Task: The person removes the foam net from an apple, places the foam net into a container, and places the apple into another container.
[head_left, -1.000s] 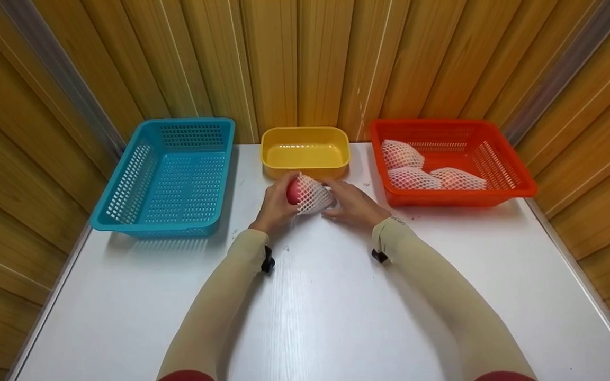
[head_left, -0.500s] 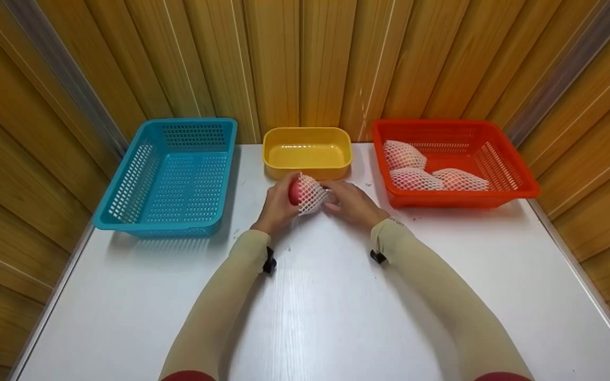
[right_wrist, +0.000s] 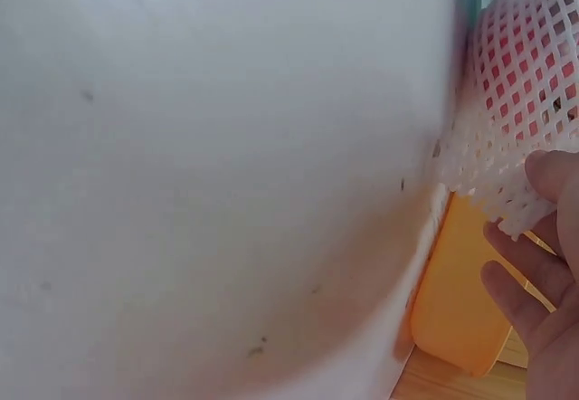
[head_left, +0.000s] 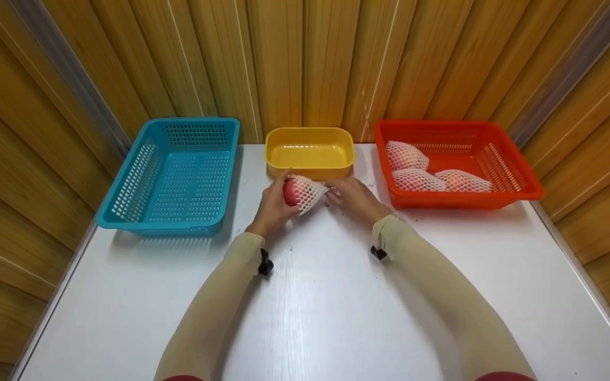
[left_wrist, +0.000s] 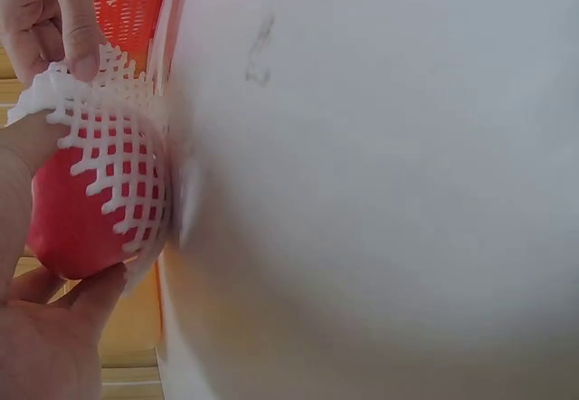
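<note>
now the left hand (head_left: 273, 208) is holding its grip clamped round the bare end of the red fruit (head_left: 290, 193), and the right hand (head_left: 355, 200) is pinching the tapering end of the white foam net (head_left: 309, 191) that is partly covering it, just in front of the yellow container (head_left: 310, 173), over the tabletop (head_left: 326, 307). the fruit is looking firm, fairly weighty and perhaps slippery on its bare skin, so a broad hold round its middle is seeming safest; the net is looking light, springy and easily torn, inviting a soft pinch on several strands, not 1.
</note>
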Available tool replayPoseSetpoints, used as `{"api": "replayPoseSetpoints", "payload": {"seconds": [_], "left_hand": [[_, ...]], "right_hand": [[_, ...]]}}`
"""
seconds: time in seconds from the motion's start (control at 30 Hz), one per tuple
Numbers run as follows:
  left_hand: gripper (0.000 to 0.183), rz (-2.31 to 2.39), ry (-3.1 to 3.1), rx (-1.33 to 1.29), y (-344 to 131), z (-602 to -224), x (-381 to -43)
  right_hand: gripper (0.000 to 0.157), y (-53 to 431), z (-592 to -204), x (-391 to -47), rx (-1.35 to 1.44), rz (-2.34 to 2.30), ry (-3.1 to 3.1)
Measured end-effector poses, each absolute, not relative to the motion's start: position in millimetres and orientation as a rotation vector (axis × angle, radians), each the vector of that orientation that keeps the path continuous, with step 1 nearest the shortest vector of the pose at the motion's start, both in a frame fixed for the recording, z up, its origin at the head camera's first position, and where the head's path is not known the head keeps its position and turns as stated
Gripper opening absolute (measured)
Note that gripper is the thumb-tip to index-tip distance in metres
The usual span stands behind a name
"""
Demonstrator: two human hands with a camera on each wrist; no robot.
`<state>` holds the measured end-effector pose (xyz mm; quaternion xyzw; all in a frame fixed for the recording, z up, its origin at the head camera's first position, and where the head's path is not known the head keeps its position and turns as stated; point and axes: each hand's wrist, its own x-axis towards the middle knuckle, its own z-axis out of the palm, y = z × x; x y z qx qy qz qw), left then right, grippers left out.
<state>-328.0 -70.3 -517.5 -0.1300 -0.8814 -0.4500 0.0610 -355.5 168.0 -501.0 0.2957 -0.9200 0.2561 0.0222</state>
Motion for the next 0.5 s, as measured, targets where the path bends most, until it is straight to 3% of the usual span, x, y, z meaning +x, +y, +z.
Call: {"api": "replayPoseSetpoints", "payload": {"seconds": [0.2,0.5], "left_hand": [[0.088,-1.446,-2.593,-0.388,-78.6,-518.7,-323.2],[0.084,-1.460,-2.578,-0.360,-92.7,-520.1,-315.4]], "right_hand": [[0.043,170.9,-496.5,-359.8,0.959,0.868,-2.787],[0.044,165.3,-486.5,-365.5,1.019,0.746,-2.696]]}}
